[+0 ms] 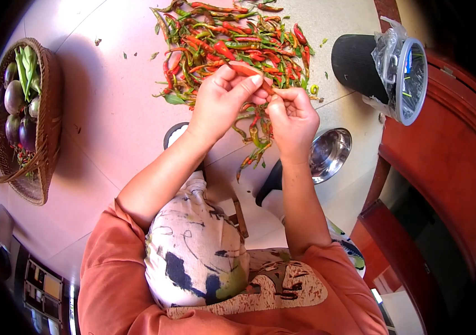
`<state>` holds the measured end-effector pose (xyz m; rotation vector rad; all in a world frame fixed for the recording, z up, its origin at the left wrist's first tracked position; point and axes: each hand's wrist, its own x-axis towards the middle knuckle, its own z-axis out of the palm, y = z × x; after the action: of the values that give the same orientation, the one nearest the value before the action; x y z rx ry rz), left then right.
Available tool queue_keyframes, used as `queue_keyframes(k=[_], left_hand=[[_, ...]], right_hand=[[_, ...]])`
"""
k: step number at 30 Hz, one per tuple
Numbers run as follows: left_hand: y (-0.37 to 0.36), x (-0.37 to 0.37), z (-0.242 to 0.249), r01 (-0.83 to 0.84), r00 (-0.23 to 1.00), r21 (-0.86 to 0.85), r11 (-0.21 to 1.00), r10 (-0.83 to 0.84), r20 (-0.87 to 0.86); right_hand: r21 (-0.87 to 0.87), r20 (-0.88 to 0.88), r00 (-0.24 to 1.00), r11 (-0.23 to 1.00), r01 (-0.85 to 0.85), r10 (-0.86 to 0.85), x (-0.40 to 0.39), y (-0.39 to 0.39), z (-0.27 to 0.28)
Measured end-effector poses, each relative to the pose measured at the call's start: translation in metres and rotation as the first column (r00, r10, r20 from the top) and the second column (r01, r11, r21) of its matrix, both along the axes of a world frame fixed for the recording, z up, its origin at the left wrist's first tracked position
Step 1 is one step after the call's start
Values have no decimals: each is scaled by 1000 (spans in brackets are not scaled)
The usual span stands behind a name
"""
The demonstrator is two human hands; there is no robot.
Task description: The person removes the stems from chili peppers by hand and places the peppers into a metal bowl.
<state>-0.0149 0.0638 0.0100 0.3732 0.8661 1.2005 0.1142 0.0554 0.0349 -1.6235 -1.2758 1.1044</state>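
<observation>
The tiled floor (121,67) carries the wide pile of peppers (238,46), red and green mixed with leaves. Red wooden furniture (444,106) stands well to the pile's right. The woven basket (54,111), well to the pile's left, holds purple eggplants (14,97), long green pods (27,64) and small red peppers (24,157). The black bin (354,66), with a plastic bag over its rim, is just right of the pile. The shiny metal bowl (330,156) is at the pile's near right. Above the pile's near edge, the left hand (218,103) has its grip, thumb against fingers, clamped on one red pepper (245,71); the right hand (295,118) pinches that pepper's other end between thumb and forefinger.
</observation>
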Motion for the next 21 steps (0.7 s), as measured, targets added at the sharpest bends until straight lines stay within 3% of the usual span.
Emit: queue_keyframes(k=[1, 2, 3, 5, 6, 9, 16, 19, 21], left_hand=[[0, 1, -3, -1, 995, -112, 994, 13, 103], [1, 0, -7, -1, 995, -113, 994, 13, 102], [2, -2, -11, -6, 968, -212, 977, 59, 244], [4, -10, -21, -6, 897, -330, 944, 151, 415], [3, -12, -22, -6, 897, -330, 944, 151, 415], [0, -15, -23, 123, 728, -332, 935, 142, 671], [1, -15, -21, 174, 651, -315, 933, 131, 748], [3, -17, -12, 189, 655, -287, 939, 97, 749], [4, -16, -2, 285, 880, -242, 927, -152, 450]], right_hand=[[-63, -109, 993, 997, 47, -54, -3, 0, 5], [-133, -213, 970, 987, 87, -114, -4, -1, 8], [-134, -214, 970, 987, 87, -115, -2, -2, 8], [-325, -660, 705, 945, 41, -257, 9, -4, 7], [-325, -661, 705, 945, 40, -257, 14, -6, 7], [-346, -798, 534, 938, -26, -280, 27, -6, 9], [-422, -744, 590, 905, -53, -313, 29, 1, 14], [-401, -803, 512, 912, -88, -304, 25, 2, 11], [-412, -779, 558, 904, -113, -286, 30, 4, 2]])
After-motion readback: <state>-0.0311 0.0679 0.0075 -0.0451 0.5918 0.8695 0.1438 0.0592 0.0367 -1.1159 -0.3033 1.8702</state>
